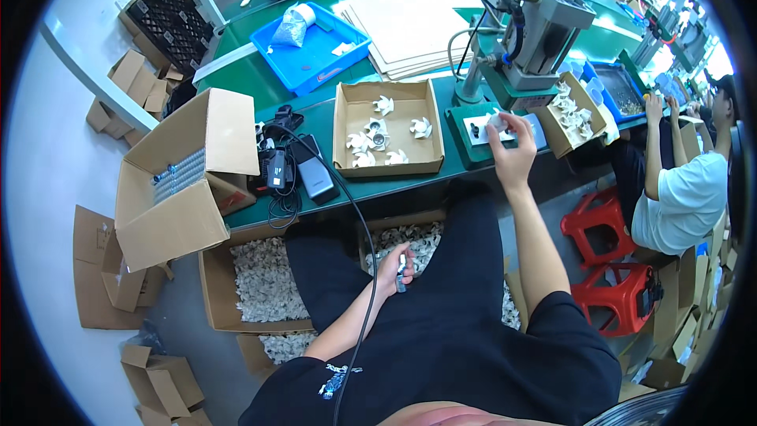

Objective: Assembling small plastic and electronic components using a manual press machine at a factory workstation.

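My right hand pinches a small white plastic part over the base plate of a bench press. A black round fitting shows on that plate, left of my fingers. Low over my lap, my left hand is closed around a shiny metal piece, whose exact kind I cannot make out. A shallow cardboard box on the bench holds several white finned impellers. Right of the press, another carton contains more white impellers.
At left an open carton holds rows of metal rods. A black cable hangs across my front. Boxes of white parts stand under the bench. A blue tray lies behind; red stools and a seated person are at right.
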Demonstrator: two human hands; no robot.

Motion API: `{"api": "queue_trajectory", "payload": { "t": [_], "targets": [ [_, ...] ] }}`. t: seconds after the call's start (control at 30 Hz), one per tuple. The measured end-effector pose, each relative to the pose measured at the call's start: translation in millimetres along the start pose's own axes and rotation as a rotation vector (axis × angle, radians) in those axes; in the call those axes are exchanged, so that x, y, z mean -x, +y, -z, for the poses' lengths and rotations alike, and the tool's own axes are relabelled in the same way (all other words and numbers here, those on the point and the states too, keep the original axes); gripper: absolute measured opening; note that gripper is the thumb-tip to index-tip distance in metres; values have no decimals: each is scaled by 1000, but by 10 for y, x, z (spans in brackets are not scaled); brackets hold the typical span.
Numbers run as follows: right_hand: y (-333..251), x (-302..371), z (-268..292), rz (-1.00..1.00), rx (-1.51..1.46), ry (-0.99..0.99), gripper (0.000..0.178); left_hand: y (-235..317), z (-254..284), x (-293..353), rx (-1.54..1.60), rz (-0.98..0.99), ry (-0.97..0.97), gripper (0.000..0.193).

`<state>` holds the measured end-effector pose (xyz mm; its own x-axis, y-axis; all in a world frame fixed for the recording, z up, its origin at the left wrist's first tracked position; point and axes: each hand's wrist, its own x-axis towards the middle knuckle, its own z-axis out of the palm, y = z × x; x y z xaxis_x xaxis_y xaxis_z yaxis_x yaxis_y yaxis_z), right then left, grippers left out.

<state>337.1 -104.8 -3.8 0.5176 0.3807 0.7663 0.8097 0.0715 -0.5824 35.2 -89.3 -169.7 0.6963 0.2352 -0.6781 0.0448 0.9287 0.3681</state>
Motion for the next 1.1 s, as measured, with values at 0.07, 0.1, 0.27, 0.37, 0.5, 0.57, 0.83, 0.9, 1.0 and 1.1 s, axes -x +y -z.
{"api": "queue_trajectory", "payload": {
  "t": [0.07,0.1,0.27,0.37,0.5,0.57,0.83,0.9,1.0,1.1],
  "targets": [
    [-83,-5,-57,-16,-24,63,31,17,9,-13,3,-11,-15,30],
    [-126,-1,-84,-27,-35,93,32,6,9,-16,5,-14,-21,30],
    [-536,-14,-315,352,98,-99,32,26,36,-19,38,34,-24,31],
    [-937,-115,-490,312,110,-256,23,38,-11,54,74,-52,-50,31],
    [-1202,151,-354,368,-137,-483,17,51,-9,75,170,-238,-53,32],
    [-1244,541,-302,192,-186,-789,14,101,-10,121,151,-284,-52,32],
    [-973,1898,-235,-104,-218,-1023,15,23,-119,129,-33,-434,161,35],
    [-966,1938,-216,-126,-236,-1023,15,23,-110,141,9,-420,147,36],
    [-955,1923,-223,-170,-266,-1016,15,15,-79,79,-1,-399,129,34],
    [-904,1958,-242,-271,-335,-1014,14,17,-55,72,1,-365,110,35]
  ]
}}
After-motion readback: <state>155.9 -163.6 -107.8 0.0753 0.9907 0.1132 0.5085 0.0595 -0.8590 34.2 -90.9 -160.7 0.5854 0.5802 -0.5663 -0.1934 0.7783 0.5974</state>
